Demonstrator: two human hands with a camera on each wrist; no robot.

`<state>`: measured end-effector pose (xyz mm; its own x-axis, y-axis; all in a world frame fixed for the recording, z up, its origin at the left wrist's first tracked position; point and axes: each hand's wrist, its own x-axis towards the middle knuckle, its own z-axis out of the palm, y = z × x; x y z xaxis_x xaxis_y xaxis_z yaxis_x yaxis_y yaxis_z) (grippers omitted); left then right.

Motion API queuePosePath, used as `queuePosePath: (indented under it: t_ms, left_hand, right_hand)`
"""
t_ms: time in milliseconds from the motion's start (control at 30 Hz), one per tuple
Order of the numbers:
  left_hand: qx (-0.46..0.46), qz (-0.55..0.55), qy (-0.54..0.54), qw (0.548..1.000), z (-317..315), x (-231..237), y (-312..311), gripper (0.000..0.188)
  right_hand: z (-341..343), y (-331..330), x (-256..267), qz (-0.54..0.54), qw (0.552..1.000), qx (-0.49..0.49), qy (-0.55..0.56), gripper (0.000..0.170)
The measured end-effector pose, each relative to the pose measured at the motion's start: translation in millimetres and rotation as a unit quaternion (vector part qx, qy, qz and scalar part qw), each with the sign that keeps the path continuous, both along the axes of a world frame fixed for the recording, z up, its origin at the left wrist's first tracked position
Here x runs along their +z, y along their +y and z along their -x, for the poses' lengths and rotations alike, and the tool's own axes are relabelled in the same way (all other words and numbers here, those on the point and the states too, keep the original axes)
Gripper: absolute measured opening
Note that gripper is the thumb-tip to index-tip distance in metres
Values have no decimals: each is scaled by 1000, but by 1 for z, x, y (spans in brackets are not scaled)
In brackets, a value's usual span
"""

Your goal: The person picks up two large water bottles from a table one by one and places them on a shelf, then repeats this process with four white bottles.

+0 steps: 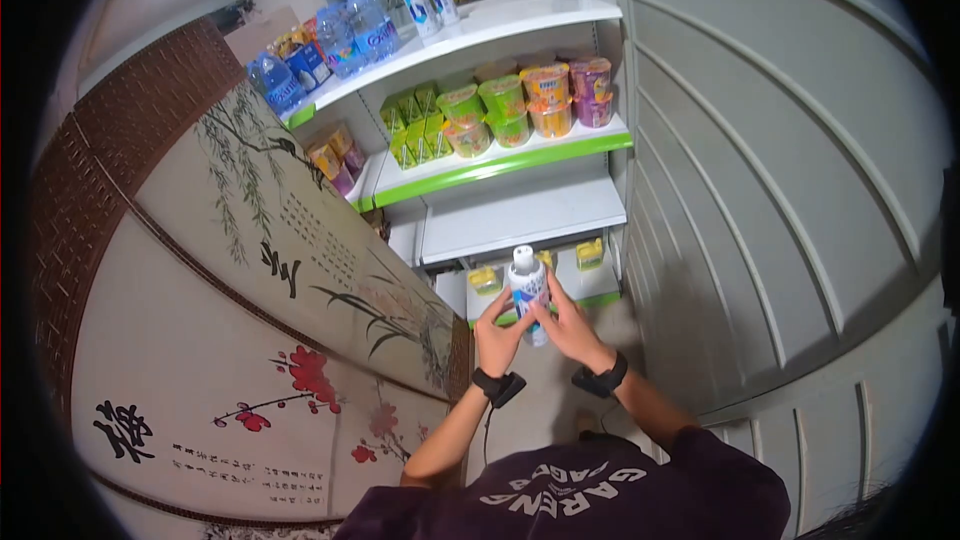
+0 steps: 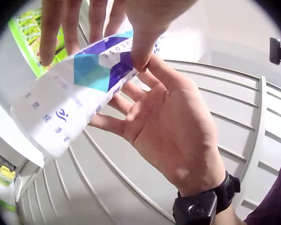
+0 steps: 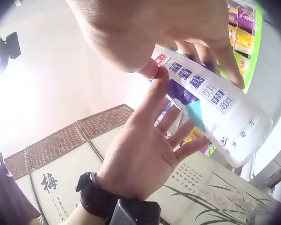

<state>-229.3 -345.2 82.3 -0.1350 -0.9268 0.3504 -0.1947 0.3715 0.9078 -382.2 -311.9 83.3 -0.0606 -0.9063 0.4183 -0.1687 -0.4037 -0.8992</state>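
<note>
Both hands hold a white bottle with blue and purple print [image 1: 529,290] in front of the body, cap end up in the head view. The left hand [image 1: 498,338] grips its left side and the right hand [image 1: 574,328] its right side, thumbs close together on the near face. In the left wrist view the bottle [image 2: 91,77] lies slantwise between the left hand [image 2: 147,18] and the right hand [image 2: 173,122]. The right wrist view shows the bottle's printed label [image 3: 201,91], with the right hand [image 3: 150,28] above and the left hand [image 3: 136,150] below.
Ahead stands a white shelf unit [image 1: 520,215] with cup noodles [image 1: 504,97], green cartons [image 1: 408,143], water bottles [image 1: 372,28], two similar white bottles [image 1: 418,6] and yellow packs [image 1: 589,255]. A painted folding screen [image 1: 230,330] is at left, a grey ribbed wall [image 1: 740,140] at right.
</note>
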Motion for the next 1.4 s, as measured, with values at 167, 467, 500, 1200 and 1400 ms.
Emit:
queuePosePath:
  t_ms: [167, 467, 500, 1200, 1400]
  left_hand:
    - [8, 17, -5, 1000, 16, 5, -28, 56]
    - [41, 19, 17, 999, 13, 28, -84, 60]
    - [35, 34, 33, 998, 9, 33, -96, 61]
    - [-108, 313, 31, 943, 2, 357, -476, 54]
    - [-137, 258, -24, 956, 32, 406, -562, 45]
  right_hand:
    - [19, -35, 2, -27, 998, 50, -19, 70]
    - [16, -106, 42, -26, 992, 116, -34, 73]
    - [14, -120, 46, -35, 990, 131, -23, 73]
    - [13, -432, 373, 150, 985, 28, 85, 84]
    - [42, -530, 411, 92, 987, -9, 129, 83]
